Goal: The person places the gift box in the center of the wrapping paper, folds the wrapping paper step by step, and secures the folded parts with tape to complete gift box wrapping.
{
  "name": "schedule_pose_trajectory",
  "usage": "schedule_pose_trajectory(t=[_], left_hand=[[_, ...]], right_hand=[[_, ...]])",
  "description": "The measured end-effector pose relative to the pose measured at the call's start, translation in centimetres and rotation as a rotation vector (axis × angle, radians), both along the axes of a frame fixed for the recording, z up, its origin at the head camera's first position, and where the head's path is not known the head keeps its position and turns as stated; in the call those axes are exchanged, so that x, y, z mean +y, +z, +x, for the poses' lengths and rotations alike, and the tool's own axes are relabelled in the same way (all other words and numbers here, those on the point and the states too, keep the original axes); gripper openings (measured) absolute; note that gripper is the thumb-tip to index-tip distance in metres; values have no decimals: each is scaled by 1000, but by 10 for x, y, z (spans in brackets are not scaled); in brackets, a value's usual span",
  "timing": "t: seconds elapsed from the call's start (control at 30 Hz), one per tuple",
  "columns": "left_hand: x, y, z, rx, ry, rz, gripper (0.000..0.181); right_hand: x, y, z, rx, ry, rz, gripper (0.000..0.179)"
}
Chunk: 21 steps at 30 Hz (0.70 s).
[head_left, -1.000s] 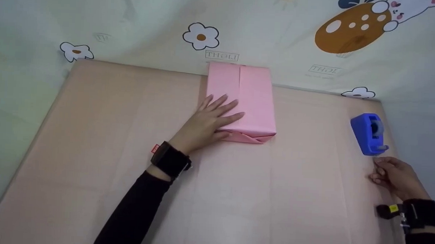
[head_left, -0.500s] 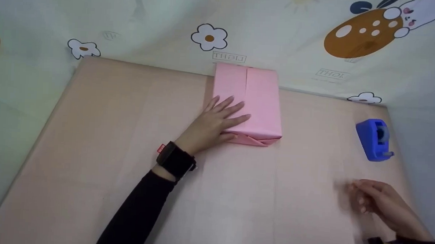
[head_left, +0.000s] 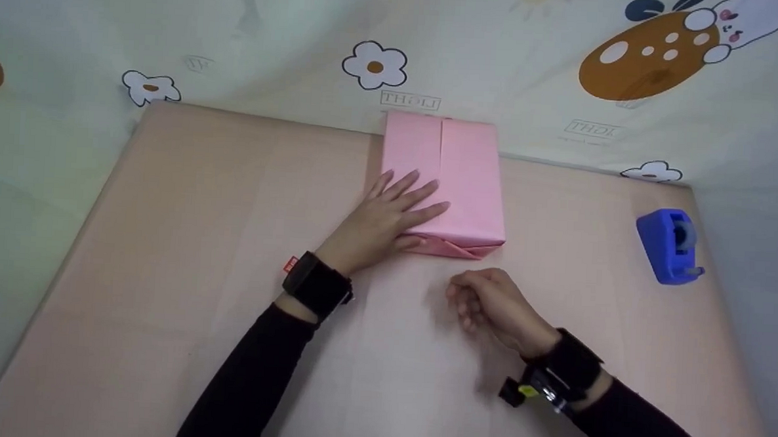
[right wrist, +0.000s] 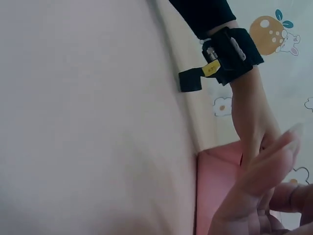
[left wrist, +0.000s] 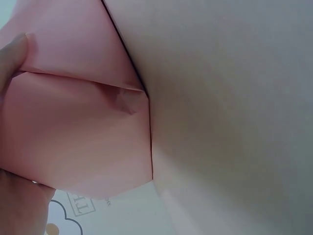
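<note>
A box wrapped in pink paper (head_left: 466, 182) lies at the back of the table, a seam running along its top and a folded flap at its near end. On its near left part rests my left hand (head_left: 379, 228), fingers spread over the top and thumb at the folded end. In the left wrist view the folded end paper (left wrist: 78, 127) shows a small gap at one corner. My right hand (head_left: 490, 305) is just in front of the box, thumb and index finger pinched together on a small strip of clear tape (right wrist: 296, 130), which barely shows.
A blue tape dispenser (head_left: 667, 247) with a roll of clear tape stands at the table's right side. The pinkish table cover (head_left: 265, 193) ends at a patterned cloth (head_left: 272, 42) hanging behind. Both wrists carry black straps with devices.
My right hand has pulled away from the tape dispenser and moved left across the table to the near end of the box. The left hand stays on the box.
</note>
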<state>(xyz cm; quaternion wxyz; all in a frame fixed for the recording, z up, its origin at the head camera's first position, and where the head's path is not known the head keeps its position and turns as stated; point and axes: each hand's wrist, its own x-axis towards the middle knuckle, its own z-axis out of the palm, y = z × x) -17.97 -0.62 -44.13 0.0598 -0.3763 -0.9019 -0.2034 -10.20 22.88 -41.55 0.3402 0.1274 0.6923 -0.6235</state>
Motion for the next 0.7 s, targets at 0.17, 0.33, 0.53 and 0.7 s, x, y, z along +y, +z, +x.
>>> schedule_pose_trajectory(t=[0.17, 0.33, 0.53, 0.7], left_hand=[[3, 3, 0, -36, 8, -23, 60], [2, 4, 1, -40, 10, -14, 60], [-1, 5, 2, -52, 14, -5, 59], [-1, 6, 2, -49, 13, -10, 57]], right_hand=[[-23, -4, -19, -13, -62, 15, 28], [-29, -1, -28, 28, -92, 10, 31], [-33, 0, -30, 80, -118, -9, 32], [-35, -1, -28, 124, -173, -11, 30]])
